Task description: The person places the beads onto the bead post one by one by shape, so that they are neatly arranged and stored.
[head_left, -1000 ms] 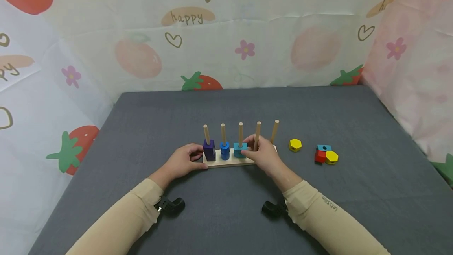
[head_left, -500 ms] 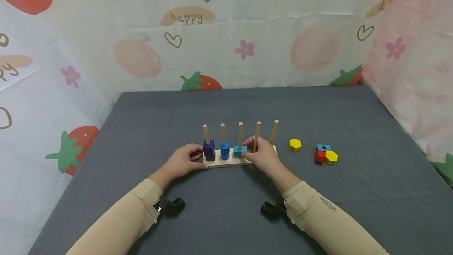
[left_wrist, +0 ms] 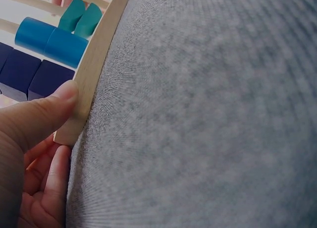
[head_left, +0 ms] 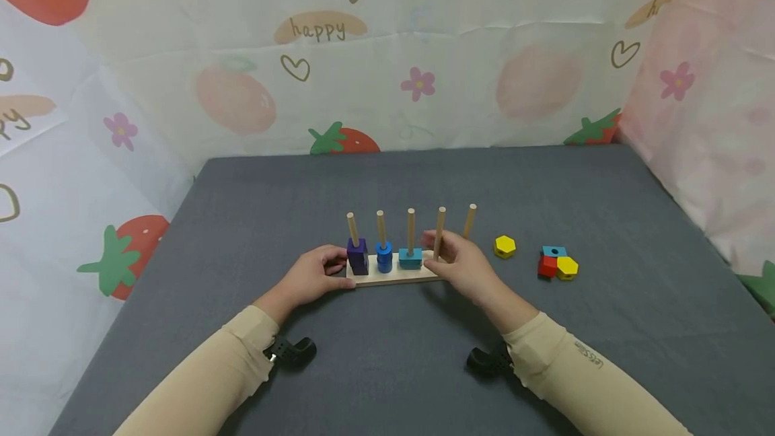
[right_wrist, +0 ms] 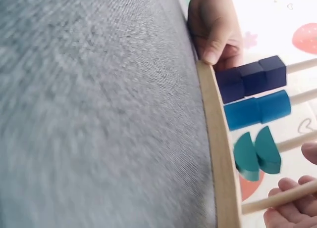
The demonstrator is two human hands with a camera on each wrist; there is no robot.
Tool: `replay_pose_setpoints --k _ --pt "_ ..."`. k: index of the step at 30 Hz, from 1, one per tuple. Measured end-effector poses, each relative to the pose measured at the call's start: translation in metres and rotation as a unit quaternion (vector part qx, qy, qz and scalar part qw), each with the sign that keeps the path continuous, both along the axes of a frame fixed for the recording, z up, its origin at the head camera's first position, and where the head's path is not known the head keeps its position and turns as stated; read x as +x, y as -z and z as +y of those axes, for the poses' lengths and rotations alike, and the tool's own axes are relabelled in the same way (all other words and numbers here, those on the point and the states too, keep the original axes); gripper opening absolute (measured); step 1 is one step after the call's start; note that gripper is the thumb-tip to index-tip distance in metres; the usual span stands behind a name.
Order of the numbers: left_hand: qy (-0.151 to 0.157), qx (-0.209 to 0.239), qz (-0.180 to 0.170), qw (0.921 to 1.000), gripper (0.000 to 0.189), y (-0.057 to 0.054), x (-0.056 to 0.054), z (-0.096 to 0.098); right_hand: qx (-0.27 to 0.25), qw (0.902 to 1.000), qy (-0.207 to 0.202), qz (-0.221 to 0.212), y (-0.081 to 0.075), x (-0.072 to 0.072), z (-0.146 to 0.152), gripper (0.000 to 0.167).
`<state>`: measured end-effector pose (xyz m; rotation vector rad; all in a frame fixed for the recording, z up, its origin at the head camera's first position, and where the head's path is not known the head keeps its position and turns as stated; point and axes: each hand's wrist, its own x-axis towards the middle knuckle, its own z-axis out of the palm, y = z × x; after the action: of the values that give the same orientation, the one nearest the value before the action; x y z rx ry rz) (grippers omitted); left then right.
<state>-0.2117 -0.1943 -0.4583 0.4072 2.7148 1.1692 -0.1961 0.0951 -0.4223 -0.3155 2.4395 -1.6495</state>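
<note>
A wooden peg board [head_left: 396, 278] with several upright pegs lies across the middle of the table. Purple square blocks [head_left: 358, 261] are stacked on its leftmost peg, then blue cylinders [head_left: 384, 260], then two teal half-round blocks [right_wrist: 267, 150] on the third peg. My left hand [head_left: 315, 274] holds the board's left end, thumb [left_wrist: 64, 92] on the front edge and fingers curled at the end. My right hand [head_left: 466, 266] is around the fourth peg [head_left: 440, 231], thumb and fingers spread apart with nothing between them but that peg. It partly hides the board's right end.
Right of the board lies a yellow hexagonal block [head_left: 504, 247]. Farther right, a blue block [head_left: 554, 251], a red block [head_left: 547, 266] and another yellow hexagonal block [head_left: 567, 268] sit close together. A printed cloth [head_left: 460, 113] hangs behind the table.
The teal block under my right fingers has gone lower on the third peg. My right hand has let go of it and moved right. The left hand has stayed in place.
</note>
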Motion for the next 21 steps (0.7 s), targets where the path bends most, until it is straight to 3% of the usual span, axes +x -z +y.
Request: replay_pose_setpoints --k 4,12,21 --pt "0.001 0.001 -0.001 1.0000 0.051 -0.001 0.000 0.000 -0.019 0.9993 -0.028 0.014 -0.007 0.004 0.010 0.050" --pt "0.002 0.001 -0.002 1.0000 0.051 -0.002 0.000 0.000 -0.004 0.9983 -0.051 0.026 -0.013 0.008 0.036 0.044" --pt "0.001 -0.001 0.000 1.0000 0.051 -0.002 0.001 0.000 0.004 0.9982 -0.045 0.040 -0.023 0.006 0.081 0.031"
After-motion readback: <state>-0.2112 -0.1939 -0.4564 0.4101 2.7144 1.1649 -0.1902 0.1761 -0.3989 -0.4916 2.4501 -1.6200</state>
